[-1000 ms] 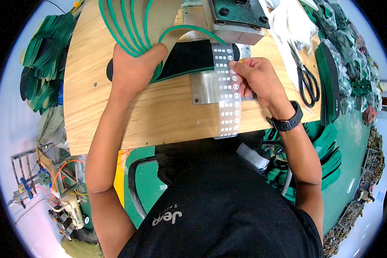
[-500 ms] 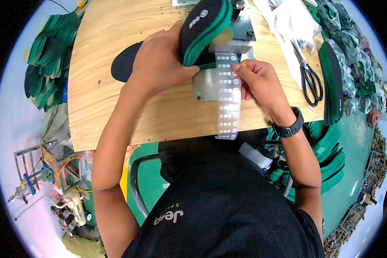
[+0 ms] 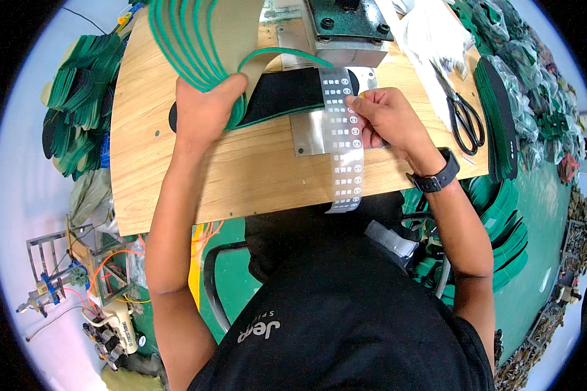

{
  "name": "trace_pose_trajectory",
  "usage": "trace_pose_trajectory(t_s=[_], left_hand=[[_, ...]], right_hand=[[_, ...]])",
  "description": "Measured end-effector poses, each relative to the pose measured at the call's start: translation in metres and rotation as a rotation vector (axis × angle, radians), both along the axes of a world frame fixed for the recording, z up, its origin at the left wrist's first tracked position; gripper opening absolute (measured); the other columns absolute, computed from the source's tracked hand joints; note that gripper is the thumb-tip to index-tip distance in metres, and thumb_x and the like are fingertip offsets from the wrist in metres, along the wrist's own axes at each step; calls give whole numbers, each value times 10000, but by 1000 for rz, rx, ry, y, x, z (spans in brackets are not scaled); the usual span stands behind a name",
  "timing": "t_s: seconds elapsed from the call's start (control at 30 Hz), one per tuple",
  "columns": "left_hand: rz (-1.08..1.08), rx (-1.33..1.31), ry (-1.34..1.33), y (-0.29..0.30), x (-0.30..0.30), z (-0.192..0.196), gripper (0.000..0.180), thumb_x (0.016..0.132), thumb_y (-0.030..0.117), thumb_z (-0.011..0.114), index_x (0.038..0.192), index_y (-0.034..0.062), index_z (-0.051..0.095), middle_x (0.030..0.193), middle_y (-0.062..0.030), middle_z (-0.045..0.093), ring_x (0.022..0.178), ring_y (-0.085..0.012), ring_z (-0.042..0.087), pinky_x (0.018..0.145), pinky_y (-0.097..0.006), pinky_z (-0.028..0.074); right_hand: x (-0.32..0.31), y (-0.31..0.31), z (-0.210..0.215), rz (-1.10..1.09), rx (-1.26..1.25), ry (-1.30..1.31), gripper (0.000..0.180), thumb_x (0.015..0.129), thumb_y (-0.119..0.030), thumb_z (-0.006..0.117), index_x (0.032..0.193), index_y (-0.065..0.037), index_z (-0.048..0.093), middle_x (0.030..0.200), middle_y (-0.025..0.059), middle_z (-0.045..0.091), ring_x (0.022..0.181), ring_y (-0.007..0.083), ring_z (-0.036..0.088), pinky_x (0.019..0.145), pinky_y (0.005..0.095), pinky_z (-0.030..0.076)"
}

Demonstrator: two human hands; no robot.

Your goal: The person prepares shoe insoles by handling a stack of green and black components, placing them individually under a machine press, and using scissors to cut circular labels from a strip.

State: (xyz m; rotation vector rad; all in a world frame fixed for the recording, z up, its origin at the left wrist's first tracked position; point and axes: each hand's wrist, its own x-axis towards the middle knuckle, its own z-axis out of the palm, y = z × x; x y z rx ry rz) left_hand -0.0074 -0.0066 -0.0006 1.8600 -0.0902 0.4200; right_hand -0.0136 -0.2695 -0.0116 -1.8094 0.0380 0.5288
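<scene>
A pale wooden worktable [image 3: 195, 176] fills the middle; green floor [image 3: 541, 274] lies to its right; pale floor [image 3: 19, 215] to its left; light even.

On the wooden table [image 3: 195, 182], the left hand [image 3: 205, 107] presses a black insole [image 3: 284, 98] just left of the press machine [image 3: 349, 29]. The right hand [image 3: 385, 120] pinches a clear label strip [image 3: 342, 140] below the machine; black scissors [image 3: 466, 117] lie to its right.

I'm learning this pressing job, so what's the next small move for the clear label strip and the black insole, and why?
Probably slide the clear label strip slightly to centre one mark: the right hand pinches it across the black green-edged insole, which the left hand pins flat under the grey metal press.
</scene>
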Motion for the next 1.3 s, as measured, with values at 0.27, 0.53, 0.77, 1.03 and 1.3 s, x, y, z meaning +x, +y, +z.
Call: trace_pose_trajectory(t_s=[0.27, 0.53, 0.77, 1.03, 1.3], left_hand=[[5, 34, 12, -5, -3, 4, 142, 700, 102, 629, 781, -13, 611, 710, -52, 618, 658, -123, 562, 632, -285, 470], [28, 163, 58, -15, -4, 1, 273, 707, 176, 686, 909, -1, 636, 773, -95, 653, 720, -168, 604, 696, -303, 488], [-154, 586, 44, -15, 4, -2, 729, 630, 269, 794, 1261, 55, 499, 1016, -194, 643, 976, -356, 608, 867, -396, 473], [-212, 794, 89, -18, -2, 5, 831, 610, 286, 788, 1325, 42, 441, 923, -216, 639, 902, -400, 600, 809, -440, 484], [-178, 650, 217, -21, -5, 21, 684, 650, 216, 710, 1273, 27, 498, 925, -224, 652, 874, -390, 623, 797, -415, 502]], right_hand=[[0, -2, -2, 2, -21, 21, 342, 927, -246, 560, 677, -21, 621, 586, 66, 625, 442, 110, 569, 405, 220, 421], [1, 1, 1, -23, -10, 51, 339, 939, -261, 587, 688, -35, 619, 565, 41, 616, 407, 80, 550, 355, 175, 392], [-6, 0, 8, -76, 17, 85, 393, 922, -319, 573, 672, -18, 605, 572, 60, 611, 420, 113, 565, 383, 205, 411], [-17, -4, -5, -105, 137, -47, 307, 933, -245, 581, 706, -38, 583, 587, 30, 595, 429, 80, 532, 368, 184, 370], [-19, -21, -6, -206, 237, -24, 304, 946, -253, 569, 719, -51, 565, 602, 22, 584, 427, 79, 524, 363, 182, 353]])
